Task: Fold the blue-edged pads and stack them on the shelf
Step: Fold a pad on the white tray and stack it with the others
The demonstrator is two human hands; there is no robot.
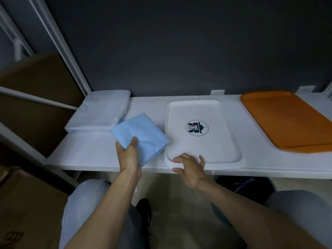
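My left hand [128,154] grips a folded light-blue pad [143,133] by its near corner, thumb on top, holding it over the white shelf [86,151]. A stack of folded pale pads [100,112] lies at the shelf's back left, just behind the held pad. My right hand [190,168] rests with spread fingers on the near rim of a white tray [222,144] that carries a round logo [197,127].
An orange tray [283,121] lies on the shelf at the right. A dark wall rises behind the shelf. Metal rack posts [59,44] and cardboard boxes [36,90] stand at the left. My knees and a dark bag show below the shelf edge.
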